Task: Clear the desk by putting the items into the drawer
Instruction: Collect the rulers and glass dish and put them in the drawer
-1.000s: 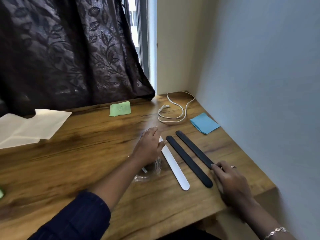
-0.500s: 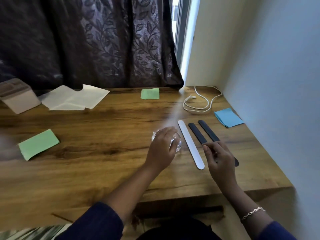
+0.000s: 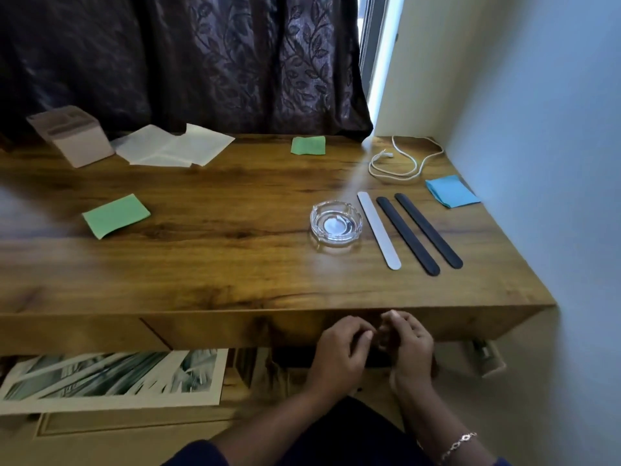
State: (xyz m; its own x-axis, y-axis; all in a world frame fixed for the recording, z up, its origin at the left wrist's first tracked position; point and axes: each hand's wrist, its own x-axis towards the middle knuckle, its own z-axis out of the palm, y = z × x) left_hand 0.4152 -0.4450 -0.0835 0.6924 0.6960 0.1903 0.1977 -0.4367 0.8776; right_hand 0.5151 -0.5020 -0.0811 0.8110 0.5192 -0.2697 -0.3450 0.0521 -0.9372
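Both hands are low at the drawer [image 3: 235,327] front, under the surface [image 3: 235,270] edge. Left hand [image 3: 339,348] and right hand [image 3: 408,344] are side by side with fingers curled; can't tell if they grip anything. Untouched on the surface: glass ashtray [image 3: 336,225], white strip [image 3: 378,230] just beside it, black strips [image 3: 406,235], blue note [image 3: 452,191], cable [image 3: 403,159], green notes [image 3: 116,215], white papers [image 3: 174,149], box [image 3: 72,136].

Dish [image 3: 336,223] sitting on the desk [image 3: 218,264]; three strips [image 3: 408,235] lying just right of it; cable [image 3: 403,159] lying behind them; box [image 3: 72,136] and papers [image 3: 174,149] lying at the back left.
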